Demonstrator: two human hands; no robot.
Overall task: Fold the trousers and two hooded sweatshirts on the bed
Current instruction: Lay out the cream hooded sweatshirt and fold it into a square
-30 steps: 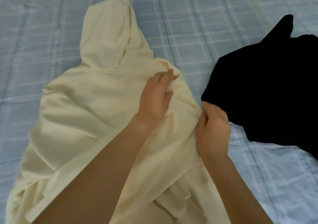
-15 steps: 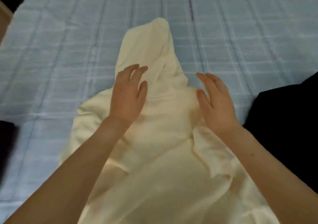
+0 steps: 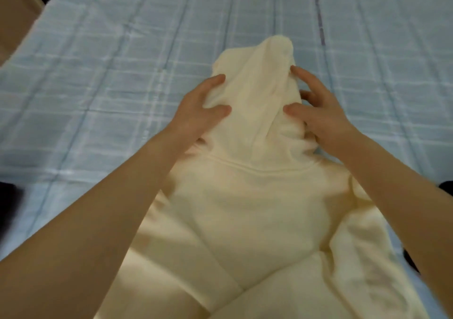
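A cream hooded sweatshirt [image 3: 250,208] lies on the bed with its hood [image 3: 259,85] pointing away from me. My left hand [image 3: 198,112] holds the hood's left edge, the cloth caught between thumb and fingers. On the other side my right hand [image 3: 321,115] grips the hood's right edge the same way. Sleeves and body spread toward me, partly hidden under my forearms. Slivers of a black garment [image 3: 446,187] show at the right edge, and another dark piece of cloth [image 3: 9,197] at the left edge.
The bed is covered by a light blue checked sheet [image 3: 122,73], which stretches far beyond and to both sides of the hood. A wooden edge [image 3: 14,17] shows at the top left corner.
Both hands moved from the sweatshirt's shoulder area up to the hood and took hold of its two sides. My view shifted, so the black garment is almost out of frame.
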